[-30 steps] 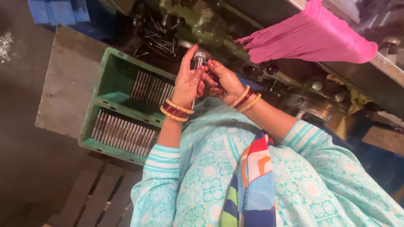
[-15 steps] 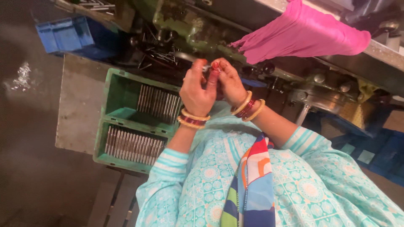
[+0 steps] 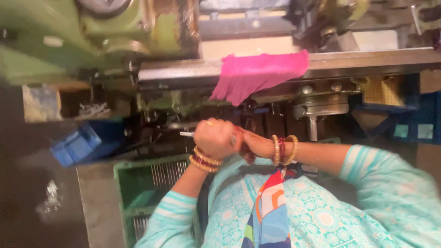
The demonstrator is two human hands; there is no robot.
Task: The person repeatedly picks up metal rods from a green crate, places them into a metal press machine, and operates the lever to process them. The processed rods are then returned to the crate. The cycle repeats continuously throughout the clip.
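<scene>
Steel, thin and rod-shaped: small metal pin (image 3: 186, 134) poking out leftward from left hand (image 3: 216, 138), fist curled tight around it. Right hand (image 3: 250, 146) pressed against left hand's far side, fingers hidden, grip impossible to tell. Below left hand, green plastic crate (image 3: 123, 193) with rows of slim grey rods (image 3: 165, 174). Above both hands, soft pink cloth (image 3: 257, 76) draped over flat metal counter (image 3: 367, 59). Glossy green machine body (image 3: 69, 32) up left.

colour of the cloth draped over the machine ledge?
Bright pink cloth, plain with no pattern; the head view shows it, above the hands.
</scene>
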